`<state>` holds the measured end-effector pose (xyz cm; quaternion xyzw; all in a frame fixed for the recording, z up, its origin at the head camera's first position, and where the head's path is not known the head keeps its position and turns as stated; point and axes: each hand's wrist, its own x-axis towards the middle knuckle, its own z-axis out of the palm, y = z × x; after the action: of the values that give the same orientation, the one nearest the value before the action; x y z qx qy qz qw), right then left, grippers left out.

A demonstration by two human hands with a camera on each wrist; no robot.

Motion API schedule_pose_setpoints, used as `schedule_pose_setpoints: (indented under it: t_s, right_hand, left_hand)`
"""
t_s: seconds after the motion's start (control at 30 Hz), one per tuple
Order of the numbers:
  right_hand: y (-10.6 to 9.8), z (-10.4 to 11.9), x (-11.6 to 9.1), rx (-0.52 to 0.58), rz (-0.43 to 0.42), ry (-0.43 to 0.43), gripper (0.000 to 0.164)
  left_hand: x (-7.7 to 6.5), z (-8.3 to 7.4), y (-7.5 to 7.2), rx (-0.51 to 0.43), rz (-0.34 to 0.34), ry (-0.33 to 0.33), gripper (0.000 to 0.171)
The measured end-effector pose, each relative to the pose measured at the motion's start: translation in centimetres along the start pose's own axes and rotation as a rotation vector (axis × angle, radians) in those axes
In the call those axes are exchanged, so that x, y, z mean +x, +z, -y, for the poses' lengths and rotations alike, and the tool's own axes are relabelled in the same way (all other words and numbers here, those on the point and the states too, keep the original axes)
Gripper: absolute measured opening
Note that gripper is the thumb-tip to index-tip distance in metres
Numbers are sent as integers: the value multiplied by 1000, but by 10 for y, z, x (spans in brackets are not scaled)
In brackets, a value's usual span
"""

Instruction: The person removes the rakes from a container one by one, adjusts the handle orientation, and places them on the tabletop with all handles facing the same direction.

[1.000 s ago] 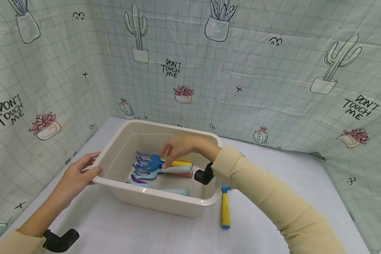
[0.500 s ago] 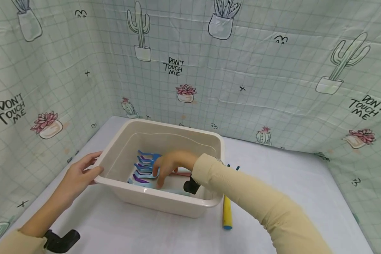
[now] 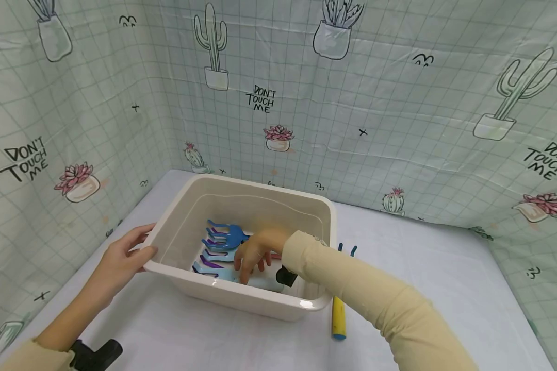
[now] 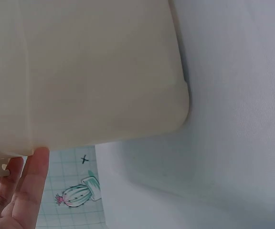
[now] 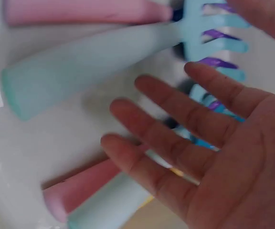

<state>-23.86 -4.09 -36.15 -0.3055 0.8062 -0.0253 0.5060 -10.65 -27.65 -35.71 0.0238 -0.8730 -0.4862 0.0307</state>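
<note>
A cream plastic basin stands on the table. My left hand grips its rim at the left corner, thumb on top and fingers beneath. Inside lie several small hand rakes: a dark blue rake and light-blue ones, with purple tines among them. In the right wrist view, a pale green handle joins a light-blue head, beside a pink handle. My right hand is down in the basin over these rakes, fingers spread and holding nothing. It partly hides the handles.
Outside the basin, to its right, lies a yellow-handled tool with blue prongs, partly hidden by my right sleeve. A patterned cloth hangs behind and at the left. White cloth covers the table.
My right hand has moved from the dark blue rake toward the basin's front wall, over the nearer light-blue rakes. My left hand stays on the rim. The head view has shifted slightly.
</note>
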Motion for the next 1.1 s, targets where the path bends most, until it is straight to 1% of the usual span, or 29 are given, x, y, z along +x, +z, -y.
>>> schedule_pose_setpoints:
  t_s: [0.13,0.27,0.43,0.57,0.63,0.8,0.93,1.1]
  right_hand:
    - [3,-9,4,35,26,25,55]
    - [6,-13,8,76,55,31,48]
    - [10,-15,13,134,93,52,31]
    - [13,-14,14,139,107,74,16]
    - [14,-14,15,126,98,90,12]
    - [15,-15,15,93,86,108,13]
    - [13,-15,14,76,82,89,10]
    - [11,-16,13,82,61,69,9]
  left_hand:
    - [0,0,1,15,5,-2,49]
    - [-1,-1,0,19,7,4,49]
    - [0,0,0,14,5,12,49]
    - [-1,0,0,47,-4,14,49]
    - [-1,0,0,58,-5,14,49]
    - [-2,0,1,74,-14,20,49]
    - [-2,-1,2,69,-8,11,50]
    - [-1,-2,2,63,-3,0,51]
